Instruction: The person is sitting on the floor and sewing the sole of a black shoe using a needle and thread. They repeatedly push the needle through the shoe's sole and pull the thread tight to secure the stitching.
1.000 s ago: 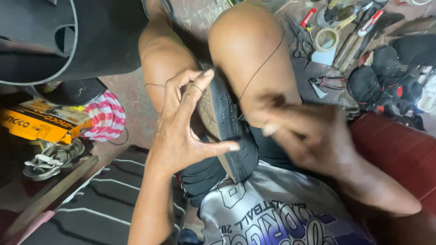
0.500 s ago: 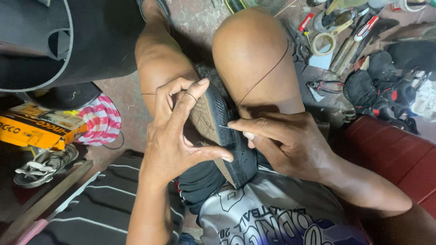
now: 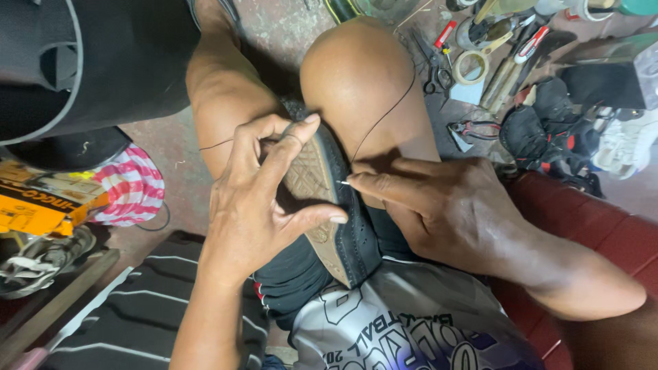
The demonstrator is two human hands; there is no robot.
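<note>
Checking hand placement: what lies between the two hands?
In the head view, the dark shoe with tan rubber sole stands edge-up between left hand and right hand.

Bare arms, no sleeves or gloves on either the left hand or the right hand. Knees are bare too. Dark shorts, plus a shiny grey jersey with big white and purple printed lettering across the front.

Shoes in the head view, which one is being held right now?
The dark shoe with the tan sole, clamped between the knees and gripped by the left hand; the white shoe lies untouched on the floor.
</note>
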